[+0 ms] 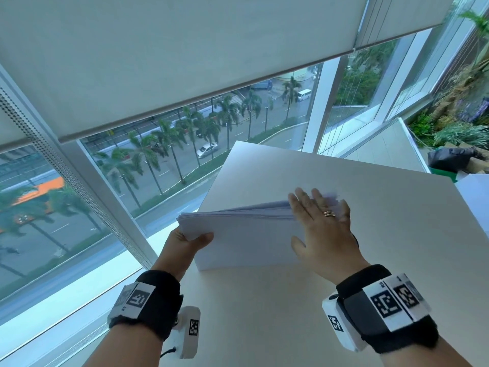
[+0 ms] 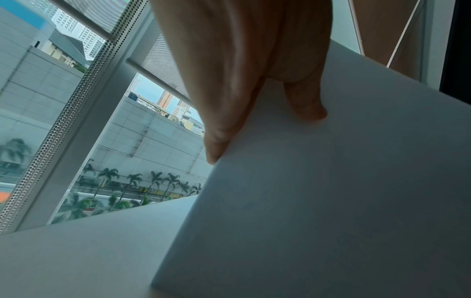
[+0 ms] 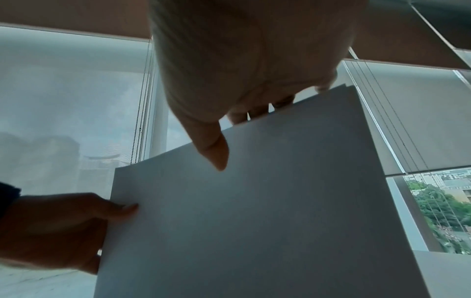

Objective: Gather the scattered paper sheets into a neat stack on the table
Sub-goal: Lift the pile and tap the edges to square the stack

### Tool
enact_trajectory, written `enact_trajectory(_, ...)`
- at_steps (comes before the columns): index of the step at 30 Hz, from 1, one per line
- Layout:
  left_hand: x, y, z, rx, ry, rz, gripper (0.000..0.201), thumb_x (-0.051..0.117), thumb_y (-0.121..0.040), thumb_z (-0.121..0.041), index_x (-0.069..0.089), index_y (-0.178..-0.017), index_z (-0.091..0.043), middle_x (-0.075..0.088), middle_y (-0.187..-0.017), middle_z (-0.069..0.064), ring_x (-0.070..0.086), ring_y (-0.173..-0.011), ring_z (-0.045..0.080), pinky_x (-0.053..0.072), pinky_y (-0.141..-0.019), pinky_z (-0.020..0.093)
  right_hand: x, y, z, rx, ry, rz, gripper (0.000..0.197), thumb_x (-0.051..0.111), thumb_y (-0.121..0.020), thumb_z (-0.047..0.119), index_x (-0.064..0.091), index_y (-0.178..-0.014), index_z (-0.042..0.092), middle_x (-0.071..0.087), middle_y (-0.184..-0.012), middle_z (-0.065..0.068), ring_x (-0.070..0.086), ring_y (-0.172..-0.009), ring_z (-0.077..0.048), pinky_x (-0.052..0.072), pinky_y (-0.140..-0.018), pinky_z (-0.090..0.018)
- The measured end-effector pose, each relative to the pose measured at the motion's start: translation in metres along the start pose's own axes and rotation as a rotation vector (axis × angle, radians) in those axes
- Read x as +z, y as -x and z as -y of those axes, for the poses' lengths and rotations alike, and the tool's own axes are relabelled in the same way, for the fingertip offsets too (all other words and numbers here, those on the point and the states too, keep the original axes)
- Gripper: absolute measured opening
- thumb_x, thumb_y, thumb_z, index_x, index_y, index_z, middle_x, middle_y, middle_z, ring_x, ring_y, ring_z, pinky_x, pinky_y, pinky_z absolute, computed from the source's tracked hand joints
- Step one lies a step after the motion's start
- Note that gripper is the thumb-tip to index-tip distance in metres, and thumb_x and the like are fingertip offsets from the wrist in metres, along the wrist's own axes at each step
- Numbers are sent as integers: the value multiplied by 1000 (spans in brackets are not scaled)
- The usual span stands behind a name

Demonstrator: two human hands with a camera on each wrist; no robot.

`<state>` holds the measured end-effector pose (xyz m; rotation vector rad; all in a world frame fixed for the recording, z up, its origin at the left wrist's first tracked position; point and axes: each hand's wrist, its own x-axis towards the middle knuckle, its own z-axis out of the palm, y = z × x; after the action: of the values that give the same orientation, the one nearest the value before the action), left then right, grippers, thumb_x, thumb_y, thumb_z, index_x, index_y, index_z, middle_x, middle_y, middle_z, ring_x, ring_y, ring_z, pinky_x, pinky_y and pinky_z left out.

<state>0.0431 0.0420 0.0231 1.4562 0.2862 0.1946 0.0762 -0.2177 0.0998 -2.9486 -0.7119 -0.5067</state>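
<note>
White paper sheets (image 1: pixel 238 234) are stood on edge on the table (image 1: pixel 370 260), pinched at nine o'clock by the left hand (image 1: pixel 185 243); the right hand (image 1: pixel 321 229), fingers straight, is pressed at three o'clock.

A roller blind (image 1: pixel 185 49) hangs half-lowered over the window (image 1: pixel 185 144). Outside, palm trees (image 1: pixel 169 136) line a road with a silver car (image 1: pixel 207 149) and white van (image 1: pixel 303 95).

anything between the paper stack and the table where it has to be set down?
Nothing visible. The paper stack stands tilted with its near edge already on the table; the left hand grips its left corner, the right hand lies flat against its right end. The tabletop around it is bare.
</note>
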Motion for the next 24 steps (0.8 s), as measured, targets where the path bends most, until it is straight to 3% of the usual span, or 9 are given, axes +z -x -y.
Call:
enact_trajectory(4, 0, 1, 0, 5, 14, 4, 28, 71, -65, -3, 68, -90, -16, 75, -73, -14, 69, -70, -1, 52, -64, 10, -2, -3, 0, 82, -6, -37, 95, 82, -55, 24, 37, -138, 14, 47, -143, -12, 48, -127, -35, 37, -92, -64)
enact_trajectory(8, 0, 1, 2, 5, 18, 7, 29, 69, -61, -9, 68, -90, -16, 75, -74, -14, 69, -71, 0, 52, -64, 10, -4, -4, -3, 48, 103, 35, 96, 85, -46, 34, 47, -133, 18, 54, -138, -8, 52, -124, -35, 42, -83, -67)
enact_trajectory(12, -1, 0, 3, 9, 10, 6, 28, 72, -68, 2, 68, -91, -15, 75, -73, -14, 69, -70, 0, 52, -63, 11, -13, -7, -6, 107, 31, 41, 100, 79, -61, 28, 23, -144, 20, 33, -152, -10, 25, -139, -34, 29, -95, -69)
enact_trajectory(14, -1, 0, 3, 7, 13, 3, 30, 70, -63, -7, 68, -90, -16, 76, -74, -13, 69, -71, 1, 52, -64, 12, -15, -10, -7, 83, -8, 154, 93, 62, -79, 33, -1, -148, 28, 9, -159, -1, 8, -146, -28, 12, -107, -66)
enact_trajectory(15, -1, 0, 2, 4, 20, 2, 30, 69, -61, -9, 68, -90, -17, 76, -75, -12, 69, -72, 2, 52, -65, 12, -13, -9, -8, 92, -46, 237, 86, 55, -84, 34, -3, -148, 30, 3, -160, 3, 2, -147, -24, 5, -110, -64)
enact_trajectory(16, -1, 0, 2, 2, 25, 2, 31, 68, -60, -10, 68, -90, -17, 76, -75, -12, 69, -72, 2, 53, -65, 13, -14, -8, -7, 90, -56, 256, 83, 57, -84, 32, 5, -148, 29, 8, -159, 1, 5, -147, -26, 6, -109, -65)
enact_trajectory(18, -1, 0, 1, 4, 25, 2, 31, 69, -60, -11, 69, -90, -17, 76, -75, -12, 69, -72, 1, 53, -65, 13, -16, -8, -7, 121, -44, 143, 83, 70, -74, 27, 26, -145, 25, 28, -154, -5, 24, -142, -33, 18, -102, -69)
enact_trajectory(22, 0, 1, 1, 6, 39, 7, 30, 69, -59, -11, 68, -89, -16, 76, -74, -12, 69, -70, 2, 53, -65, 13, -13, -12, -9, 147, -63, 240, 76, 54, -86, 28, 10, -147, 33, 9, -159, 4, 3, -147, -24, 5, -111, -62)
enact_trajectory(24, 0, 1, 0, 3, 34, 6, 31, 69, -59, -12, 69, -90, -17, 76, -75, -12, 69, -72, 2, 53, -67, 14, -13, -14, -7, 161, -70, 146, 83, 70, -74, 20, 25, -144, 27, 29, -154, -7, 24, -142, -33, 19, -103, -68)
